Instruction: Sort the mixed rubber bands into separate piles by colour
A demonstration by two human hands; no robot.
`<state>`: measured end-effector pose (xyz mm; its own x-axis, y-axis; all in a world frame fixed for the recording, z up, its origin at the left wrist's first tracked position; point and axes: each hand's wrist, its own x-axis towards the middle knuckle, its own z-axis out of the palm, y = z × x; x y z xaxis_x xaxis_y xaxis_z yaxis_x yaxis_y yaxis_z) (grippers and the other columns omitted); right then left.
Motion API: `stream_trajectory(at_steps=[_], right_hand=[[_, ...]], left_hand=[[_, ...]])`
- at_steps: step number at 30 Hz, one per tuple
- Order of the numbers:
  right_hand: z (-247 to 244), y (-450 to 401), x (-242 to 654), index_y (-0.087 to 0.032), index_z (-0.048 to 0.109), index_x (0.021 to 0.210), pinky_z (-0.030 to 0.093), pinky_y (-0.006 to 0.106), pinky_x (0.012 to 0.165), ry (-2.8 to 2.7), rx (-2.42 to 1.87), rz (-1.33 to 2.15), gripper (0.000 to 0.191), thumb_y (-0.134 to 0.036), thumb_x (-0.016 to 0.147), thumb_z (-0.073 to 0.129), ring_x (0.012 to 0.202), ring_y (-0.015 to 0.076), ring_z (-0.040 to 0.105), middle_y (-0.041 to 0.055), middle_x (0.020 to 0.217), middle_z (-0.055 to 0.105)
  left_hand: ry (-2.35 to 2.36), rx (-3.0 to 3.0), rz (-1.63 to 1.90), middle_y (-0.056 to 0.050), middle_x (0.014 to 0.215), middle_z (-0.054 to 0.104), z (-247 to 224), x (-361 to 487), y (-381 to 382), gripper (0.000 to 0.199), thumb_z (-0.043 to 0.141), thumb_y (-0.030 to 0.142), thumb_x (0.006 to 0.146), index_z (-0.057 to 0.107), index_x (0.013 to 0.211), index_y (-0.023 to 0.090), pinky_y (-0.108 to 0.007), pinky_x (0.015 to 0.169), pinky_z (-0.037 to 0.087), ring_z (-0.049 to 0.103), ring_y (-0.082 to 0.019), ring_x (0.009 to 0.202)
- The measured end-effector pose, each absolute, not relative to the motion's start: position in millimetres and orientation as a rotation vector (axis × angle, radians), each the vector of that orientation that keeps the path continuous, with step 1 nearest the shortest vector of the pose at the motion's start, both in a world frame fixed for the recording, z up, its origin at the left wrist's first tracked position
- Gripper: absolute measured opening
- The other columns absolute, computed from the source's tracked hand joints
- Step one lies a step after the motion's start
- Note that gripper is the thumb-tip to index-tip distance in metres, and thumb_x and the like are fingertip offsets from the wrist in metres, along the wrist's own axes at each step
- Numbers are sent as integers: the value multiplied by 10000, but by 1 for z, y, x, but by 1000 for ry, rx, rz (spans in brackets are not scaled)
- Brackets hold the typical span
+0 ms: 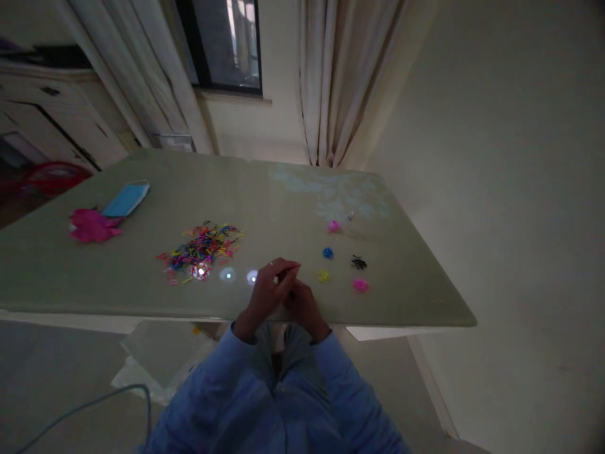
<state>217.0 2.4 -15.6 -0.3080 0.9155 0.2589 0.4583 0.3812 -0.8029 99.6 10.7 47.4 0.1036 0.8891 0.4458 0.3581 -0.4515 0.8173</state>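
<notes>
The left hand (270, 287) and right hand (304, 302) meet, fingers bunched narrowly; whether they grip anything, I cannot tell; the mixed rubber-band pile (207, 244) lies at their ten o'clock; the blue cluster (328, 253) at two.

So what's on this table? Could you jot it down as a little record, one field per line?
Surface: shiny greenish table
Hands: left hand and right hand together at the near edge; whether they hold anything is hidden
Left of hands: mixed pile of small colored bands
Right of hands: blue clump, yellow clump, black clump, nearer pink clump, farther pink clump
Far left: blue face mask, crumpled pink item
</notes>
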Motion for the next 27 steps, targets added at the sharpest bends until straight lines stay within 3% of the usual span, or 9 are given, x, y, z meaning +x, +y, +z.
stream_trajectory(at_steps=[4, 8, 14, 17, 23, 27], right_hand=[[-14, -3, 220, -188, 704, 941, 491, 278, 751, -1870, -1141, 795, 167, -239, 892, 553, 818, 170, 639, 56, 885, 704], [-13, 1, 220, -202, 710, 922, 483, 280, 704, -1842, -1186, 835, 169, -296, 879, 575, 766, 169, 626, 49, 860, 702], [2, 20, 211, -208, 689, 988, 481, 282, 596, -1753, -1356, 1054, 217, -343, 847, 594, 644, 162, 613, 36, 833, 700], [14, 42, 192, -185, 674, 1030, 489, 281, 617, -1811, -1320, 1065, 259, -328, 834, 585, 631, 148, 622, 35, 852, 697], [32, 101, 124, -143, 665, 1065, 479, 250, 661, -2142, -1231, 872, 270, -265, 848, 560, 647, 121, 610, 43, 898, 690], [37, 132, 83, -142, 670, 1079, 453, 251, 810, -2511, -1289, 462, 251, -194, 872, 538, 860, 154, 608, 73, 974, 686]], left_hand=[[1469, 1840, 1245, -22, 755, 685, 25, 32, 9, 183, 563, 284, 858, 713, 889, 183, -230, 596, 422, 557, -118, 620], [1541, 1918, 1027, -29, 743, 686, 0, -12, 8, 173, 554, 245, 801, 711, 833, 180, -254, 647, 421, 583, -136, 658], [1544, 1915, 987, -17, 687, 618, -6, -22, -1, 126, 505, 181, 747, 620, 695, 178, -262, 653, 402, 549, -147, 665], [1533, 1897, 996, -16, 698, 608, -4, -19, -3, 118, 495, 167, 739, 601, 689, 184, -263, 674, 404, 547, -151, 683], [1465, 1832, 1032, 6, 640, 553, -7, -22, -2, 85, 492, 143, 690, 552, 644, 179, -249, 631, 373, 511, -136, 637], [1430, 1838, 1070, 19, 597, 492, -11, -24, -1, 81, 480, 142, 672, 505, 605, 181, -252, 605, 333, 461, -129, 601]])
